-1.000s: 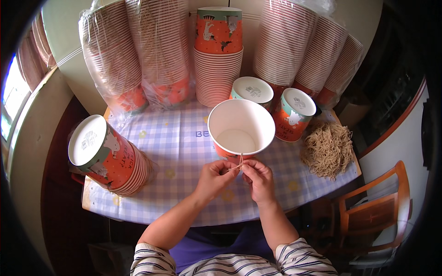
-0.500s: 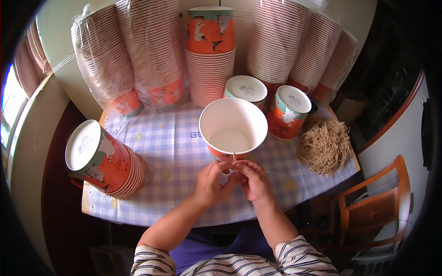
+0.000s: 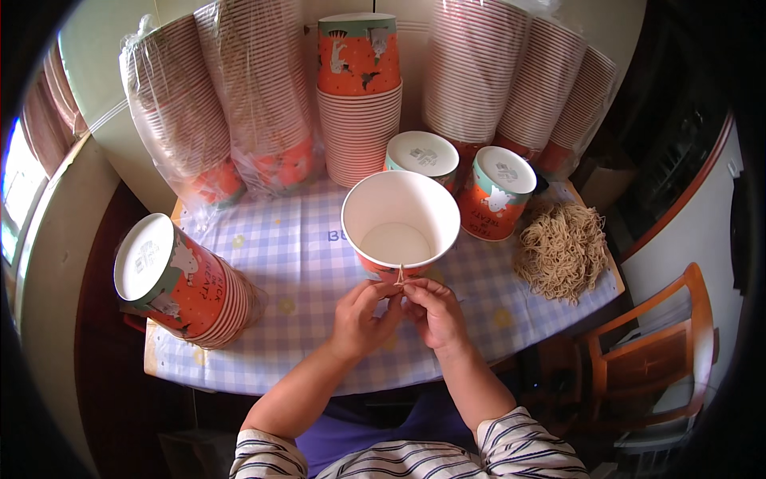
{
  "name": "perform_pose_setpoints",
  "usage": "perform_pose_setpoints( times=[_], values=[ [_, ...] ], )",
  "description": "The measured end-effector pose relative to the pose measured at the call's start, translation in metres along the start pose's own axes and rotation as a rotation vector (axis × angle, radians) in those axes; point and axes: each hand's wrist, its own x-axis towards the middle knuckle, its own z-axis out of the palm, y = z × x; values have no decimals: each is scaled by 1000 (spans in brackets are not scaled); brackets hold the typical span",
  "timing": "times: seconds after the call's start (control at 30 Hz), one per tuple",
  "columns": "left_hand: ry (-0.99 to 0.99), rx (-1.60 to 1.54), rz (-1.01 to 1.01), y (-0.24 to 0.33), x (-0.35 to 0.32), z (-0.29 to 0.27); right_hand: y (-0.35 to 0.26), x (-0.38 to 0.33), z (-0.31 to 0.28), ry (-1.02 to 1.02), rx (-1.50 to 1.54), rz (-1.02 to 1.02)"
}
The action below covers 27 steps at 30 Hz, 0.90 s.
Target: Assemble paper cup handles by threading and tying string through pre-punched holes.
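Note:
An orange paper bucket (image 3: 400,215) with a white inside stands upright at the middle of the table, its mouth toward me. From its near rim hangs a thin beige string (image 3: 401,274). My left hand (image 3: 363,313) pinches the string just below the rim. Close against it, my right hand (image 3: 435,311) is closed in a pinch on the same string, the fingertips of both hands almost touching. Small details of the string between the fingers are hidden. A heap of loose beige strings (image 3: 562,252) lies at the table's right.
Upside-down orange buckets stand behind the middle one (image 3: 423,153) and to its right (image 3: 499,191). A nested bucket stack (image 3: 187,279) leans at the left. Tall stacks, several in plastic bags (image 3: 175,104), line the back. A wooden chair (image 3: 650,359) is at the right.
The view has shifted slightly. My fingertips have drawn closer together around the string under the rim; the bucket stays in place.

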Motion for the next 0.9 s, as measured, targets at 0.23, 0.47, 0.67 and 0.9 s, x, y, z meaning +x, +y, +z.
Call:
perform_pose_setpoints(
  times=[0.23,0.47,0.67,0.9],
  values=[
    [-124,-133,-265,-3,-3,-4,-7,-2,5,-77,-7,-18],
    [-178,-624,-584,-12,-5,-7,-14,1,13,-38,-315,-171],
    [-120,-694,-595,-25,2,-13,-15,1,12,-34,-362,-213],
    [-116,-757,-446,-26,3,-4,-13,1,11,-19,-407,-212]
  ],
)
